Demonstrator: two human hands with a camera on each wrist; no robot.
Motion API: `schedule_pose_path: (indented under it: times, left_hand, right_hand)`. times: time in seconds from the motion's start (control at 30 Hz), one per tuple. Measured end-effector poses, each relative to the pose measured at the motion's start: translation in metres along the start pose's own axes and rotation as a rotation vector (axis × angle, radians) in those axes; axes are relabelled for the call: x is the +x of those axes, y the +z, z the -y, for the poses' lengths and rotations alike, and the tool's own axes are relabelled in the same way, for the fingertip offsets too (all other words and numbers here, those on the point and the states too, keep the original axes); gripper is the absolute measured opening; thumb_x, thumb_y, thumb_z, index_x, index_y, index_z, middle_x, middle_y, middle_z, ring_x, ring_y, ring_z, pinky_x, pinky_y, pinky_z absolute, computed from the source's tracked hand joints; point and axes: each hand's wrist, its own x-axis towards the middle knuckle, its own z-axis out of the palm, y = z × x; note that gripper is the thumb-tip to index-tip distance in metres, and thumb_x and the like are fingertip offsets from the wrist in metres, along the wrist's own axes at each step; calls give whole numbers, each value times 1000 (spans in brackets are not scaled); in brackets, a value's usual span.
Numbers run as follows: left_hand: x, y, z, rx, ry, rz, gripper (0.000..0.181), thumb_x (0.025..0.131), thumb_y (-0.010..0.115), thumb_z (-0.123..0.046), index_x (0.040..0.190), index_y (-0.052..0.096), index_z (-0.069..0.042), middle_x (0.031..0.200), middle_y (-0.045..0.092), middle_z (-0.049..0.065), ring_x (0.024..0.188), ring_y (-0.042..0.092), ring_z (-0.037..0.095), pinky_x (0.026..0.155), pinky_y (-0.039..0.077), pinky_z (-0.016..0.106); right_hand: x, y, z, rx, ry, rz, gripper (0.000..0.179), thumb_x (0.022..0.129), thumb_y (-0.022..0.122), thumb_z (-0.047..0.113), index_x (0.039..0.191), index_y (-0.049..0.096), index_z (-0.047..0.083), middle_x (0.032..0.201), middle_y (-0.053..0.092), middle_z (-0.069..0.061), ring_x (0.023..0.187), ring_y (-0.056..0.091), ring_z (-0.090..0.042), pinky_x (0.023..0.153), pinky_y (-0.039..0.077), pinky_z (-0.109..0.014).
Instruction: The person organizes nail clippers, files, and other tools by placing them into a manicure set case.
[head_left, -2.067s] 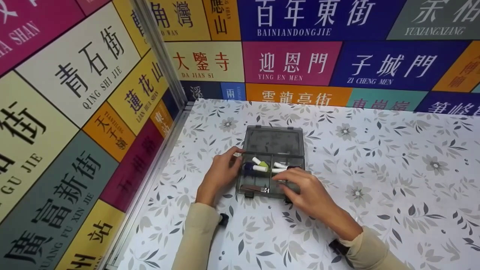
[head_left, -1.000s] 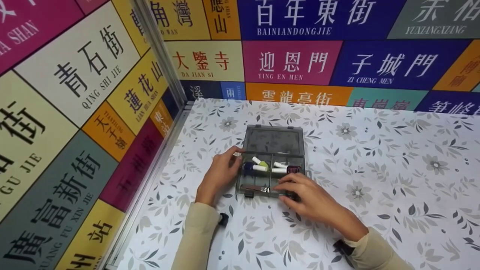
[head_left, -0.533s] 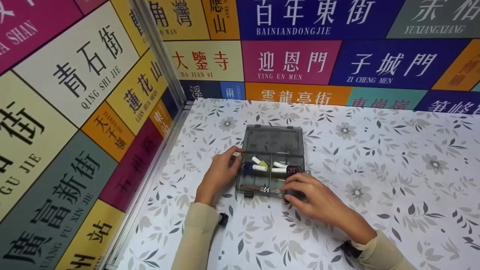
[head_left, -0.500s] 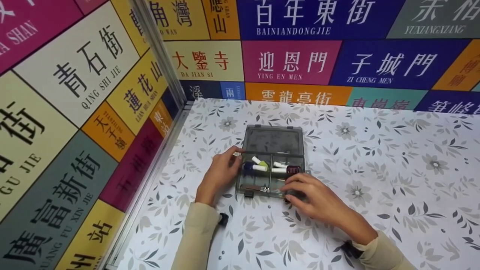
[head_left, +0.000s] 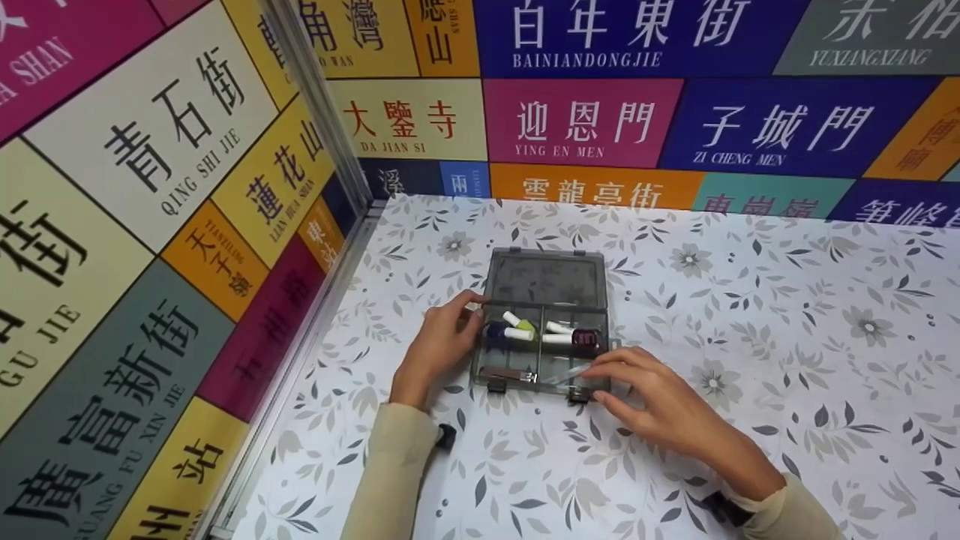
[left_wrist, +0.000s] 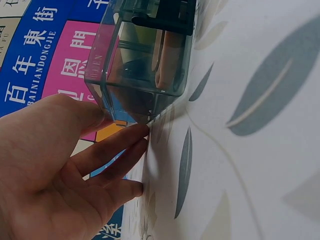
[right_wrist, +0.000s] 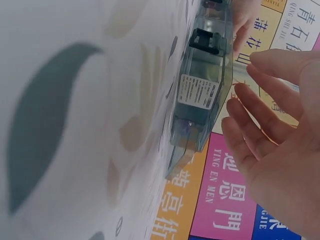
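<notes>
A clear grey divided box (head_left: 543, 354) lies on the table with its lid (head_left: 547, 279) swung back. Nail polish bottles with white caps lie in its rear compartments: dark blue (head_left: 496, 334) and lime (head_left: 526, 328) at left, dark purple (head_left: 585, 339) at right. What looks like a nail clipper (head_left: 510, 374) is in the front left compartment. A thin pale strip (head_left: 571, 373) shows in the front right one. My left hand (head_left: 442, 345) touches the box's left side with extended fingers. My right hand (head_left: 660, 397), fingers loosely bent and holding nothing, hovers by its front right corner.
The table is covered by a white cloth (head_left: 787, 322) with grey leaves and flowers. Panels with coloured street-name lettering (head_left: 585, 124) stand behind and at left. A metal frame post (head_left: 330, 112) marks their corner. The box has two front latches (head_left: 578, 394).
My right hand has drawn back from over the front right compartment, moving right and toward me, uncovering the purple bottle and the pale strip. The left hand stays at the box's side.
</notes>
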Motion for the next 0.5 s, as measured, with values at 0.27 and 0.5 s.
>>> schedule_pose_path:
  times: [0.27,0.5]
  left_hand:
    - [1,1,1,2,4,-7,26,113,59,-22,136,70,-18,105,84,6,95,79,16,89,62,42]
    - [-1,1,1,6,10,-13,26,112,60,-21,136,70,-18,102,83,5,92,78,17,88,62,43]
  right_hand:
    - [-8,-8,-3,-23,37,12,36,95,85,18,130,78,27,133,70,10,126,66,-11,101,59,-45]
    - [-21,-13,-12,-61,24,-37,40,89,89,12,128,79,21,130,74,5,123,69,-15,103,58,-47]
